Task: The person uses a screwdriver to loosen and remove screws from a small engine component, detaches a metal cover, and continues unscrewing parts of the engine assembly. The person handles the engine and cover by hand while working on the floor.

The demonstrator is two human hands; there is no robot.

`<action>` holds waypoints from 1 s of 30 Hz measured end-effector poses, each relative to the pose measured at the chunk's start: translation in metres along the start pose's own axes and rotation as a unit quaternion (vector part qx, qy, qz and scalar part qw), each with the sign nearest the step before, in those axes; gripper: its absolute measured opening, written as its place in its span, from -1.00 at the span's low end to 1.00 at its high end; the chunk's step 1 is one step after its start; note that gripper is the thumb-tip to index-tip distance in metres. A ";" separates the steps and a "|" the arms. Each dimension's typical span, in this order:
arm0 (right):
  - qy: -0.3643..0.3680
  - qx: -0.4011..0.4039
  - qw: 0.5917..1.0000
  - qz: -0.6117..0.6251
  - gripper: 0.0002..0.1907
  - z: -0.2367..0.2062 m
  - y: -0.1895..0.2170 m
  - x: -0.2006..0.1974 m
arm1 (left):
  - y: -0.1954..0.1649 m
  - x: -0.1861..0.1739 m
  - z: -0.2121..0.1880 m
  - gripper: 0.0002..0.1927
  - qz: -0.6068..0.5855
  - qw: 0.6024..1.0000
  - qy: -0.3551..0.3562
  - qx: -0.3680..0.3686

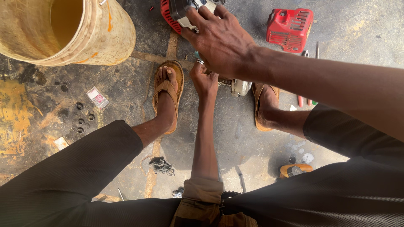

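Dark trousers (75,180) on both knees fill the near edge of the view, and between them the left forearm reaches down to the floor. Further away, the left hand (205,80) is seen closed around a part under the small engine (185,14), though what exactly is gripped cannot be told, because the right hand hides it. The right hand (221,40) is laid from above on the engine, fingers spread and bent over its grey and red housing, pressing rather than clamping. The engine stands on the concrete floor (126,88) between the two sandalled feet, far from the camera; a red cover (289,28) lies apart to the right, and a large bucket (63,31) stands far left. For the step to be done well, the housing should be kept steady by the upper hand while the lower hand works, and the small black rings (82,117) on the left should be kept away from the feet.
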State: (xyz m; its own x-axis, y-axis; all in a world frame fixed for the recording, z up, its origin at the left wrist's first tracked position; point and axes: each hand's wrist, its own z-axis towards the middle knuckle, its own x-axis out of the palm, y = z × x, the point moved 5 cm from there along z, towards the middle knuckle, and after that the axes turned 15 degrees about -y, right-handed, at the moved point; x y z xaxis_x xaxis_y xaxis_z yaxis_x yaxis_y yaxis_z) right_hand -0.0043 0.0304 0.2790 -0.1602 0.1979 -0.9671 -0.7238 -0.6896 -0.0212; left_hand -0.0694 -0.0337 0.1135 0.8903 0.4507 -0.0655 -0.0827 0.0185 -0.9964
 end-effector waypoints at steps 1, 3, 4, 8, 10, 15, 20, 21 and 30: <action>-0.002 -0.006 1.000 0.001 -0.40 0.000 0.000 0.000 | 0.006 -0.001 -0.001 -0.80 0.039 0.999 0.019 -0.033; 0.037 -0.006 0.999 0.022 -0.47 -0.002 -0.001 0.004 | 0.011 -0.003 -0.002 -0.77 0.085 0.996 0.034 -0.023; 0.057 -0.005 0.998 0.031 -0.50 -0.003 -0.002 0.006 | 0.008 -0.003 -0.002 -0.79 0.091 0.995 0.031 0.020; 0.047 -0.019 0.998 0.029 -0.48 -0.005 -0.003 0.005 | -0.005 -0.002 -0.012 -0.76 0.260 0.935 -0.103 0.219; 0.041 -0.017 0.999 0.021 -0.46 -0.005 -0.005 0.005 | 0.004 0.001 -0.008 -0.79 0.191 0.973 -0.072 0.104; 0.001 -0.006 1.000 -0.007 -0.60 -0.004 -0.014 0.001 | -0.001 0.002 -0.006 -0.72 0.124 0.986 -0.055 0.100; -0.009 -0.017 1.000 -0.014 -0.54 -0.004 -0.013 -0.001 | -0.010 0.002 0.001 -0.69 0.046 0.998 0.004 0.051; -0.010 -0.018 1.000 -0.014 -0.52 -0.003 -0.012 -0.002 | -0.007 0.002 0.002 -0.67 0.023 1.000 0.018 0.010; 0.261 -0.020 0.948 0.180 -0.52 -0.018 -0.002 0.017 | 0.019 0.004 0.002 -0.85 -0.138 0.987 0.061 -0.055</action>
State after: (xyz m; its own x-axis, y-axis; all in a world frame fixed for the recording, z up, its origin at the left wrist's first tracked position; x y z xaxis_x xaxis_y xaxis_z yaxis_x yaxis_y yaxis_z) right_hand 0.0064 0.0223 0.2581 -0.0300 -0.4194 -0.9073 -0.6578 -0.6752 0.3339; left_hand -0.0689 -0.0296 0.0943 0.9199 0.3309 0.2103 0.2142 0.0250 -0.9765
